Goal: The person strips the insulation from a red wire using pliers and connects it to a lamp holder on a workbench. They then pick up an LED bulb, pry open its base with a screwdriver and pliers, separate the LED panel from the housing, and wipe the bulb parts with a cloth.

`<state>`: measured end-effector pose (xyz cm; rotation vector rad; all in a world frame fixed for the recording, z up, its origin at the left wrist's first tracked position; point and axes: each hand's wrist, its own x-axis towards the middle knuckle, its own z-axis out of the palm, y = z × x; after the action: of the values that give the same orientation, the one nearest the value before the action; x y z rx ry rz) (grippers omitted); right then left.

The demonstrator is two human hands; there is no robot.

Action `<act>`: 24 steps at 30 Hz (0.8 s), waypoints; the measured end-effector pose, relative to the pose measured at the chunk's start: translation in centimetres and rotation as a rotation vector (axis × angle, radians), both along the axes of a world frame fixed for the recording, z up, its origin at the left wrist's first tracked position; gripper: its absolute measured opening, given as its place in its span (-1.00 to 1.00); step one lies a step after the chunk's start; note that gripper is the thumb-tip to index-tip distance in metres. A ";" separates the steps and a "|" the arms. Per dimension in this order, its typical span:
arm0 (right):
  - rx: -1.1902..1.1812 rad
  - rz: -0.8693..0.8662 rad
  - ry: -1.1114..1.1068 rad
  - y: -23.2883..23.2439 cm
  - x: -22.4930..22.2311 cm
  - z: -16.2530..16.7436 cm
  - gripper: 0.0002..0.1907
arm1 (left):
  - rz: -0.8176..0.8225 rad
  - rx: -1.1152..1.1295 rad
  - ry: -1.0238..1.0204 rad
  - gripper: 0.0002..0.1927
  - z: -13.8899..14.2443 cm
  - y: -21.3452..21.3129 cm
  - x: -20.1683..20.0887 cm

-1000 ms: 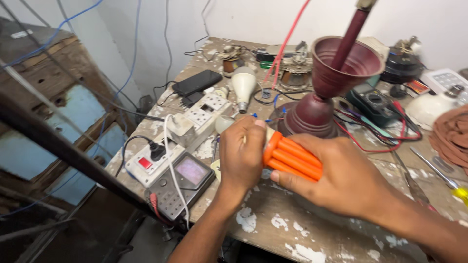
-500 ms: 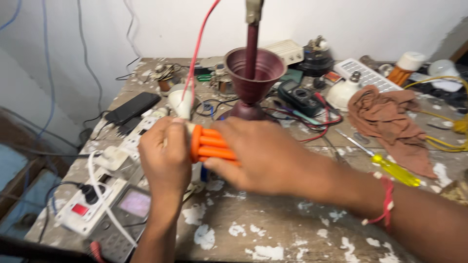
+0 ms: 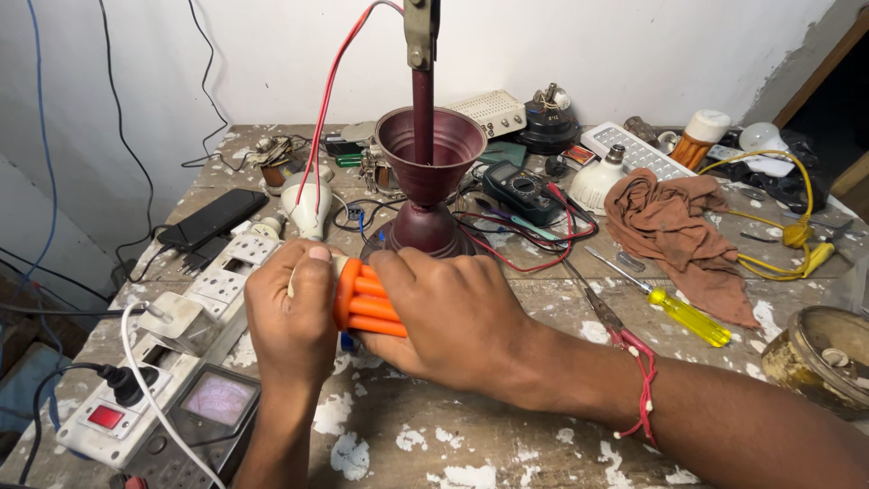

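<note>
An orange ribbed bulb base [image 3: 367, 302] with a white end is gripped between both hands over the worn workbench [image 3: 507, 426]. My left hand [image 3: 291, 317] wraps around its white end at the left. Around the orange body closes my right hand [image 3: 448, 317], which wears a red thread at the wrist. Just behind them stands a maroon funnel-shaped fan housing [image 3: 427, 181] on a rod.
A white switchboard [image 3: 172, 344] with plugged cables lies at left, a meter [image 3: 213, 403] below it. Behind are a white bulb [image 3: 306, 204], black multimeter [image 3: 523, 192], brown rag [image 3: 679, 226], yellow screwdriver [image 3: 679, 312], yellow cable [image 3: 787, 231], and a tin [image 3: 819, 353] at right.
The view has swung right and pulled in; the hands keep the same grip on the orange bulb base, now lower and more central in the view.
</note>
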<state>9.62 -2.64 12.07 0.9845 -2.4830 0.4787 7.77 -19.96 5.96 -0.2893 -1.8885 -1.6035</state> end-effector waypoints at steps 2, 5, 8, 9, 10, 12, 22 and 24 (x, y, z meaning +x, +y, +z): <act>-0.018 -0.007 -0.097 0.3 -0.1 0.1 -0.48 | -0.024 -0.020 0.041 -0.64 -0.3 0.2 0.0; -0.047 -0.016 -0.369 0.8 -0.5 0.5 -0.52 | -0.080 -0.040 0.125 -0.63 -0.3 0.5 0.1; -0.161 0.142 -0.664 1.7 -1.0 0.9 -0.58 | -0.133 -0.063 0.172 -0.60 -0.2 0.8 0.3; -0.212 0.222 -0.755 2.1 -1.1 0.9 -0.60 | -0.145 -0.070 0.188 -0.59 -0.1 0.9 0.4; -0.263 0.253 -0.895 2.4 -1.1 0.8 -0.63 | -0.154 -0.078 0.204 -0.58 0.0 1.0 0.5; -0.367 0.310 -1.170 3.2 -1.1 0.4 -0.68 | -0.181 -0.109 0.242 -0.57 0.2 1.4 0.4; -0.588 0.392 -1.479 7.5 -0.3 -2.4 -0.60 | -0.294 -0.186 0.253 -0.64 0.5 4.3 1.4; -0.605 0.367 -1.511 8.7 -0.2 -2.8 -0.58 | -0.339 -0.200 0.275 -0.66 0.7 5.2 1.3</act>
<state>9.43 6.08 9.31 0.9042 -2.7364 2.6916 9.11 -14.75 6.64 -0.9099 -1.8529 -1.4895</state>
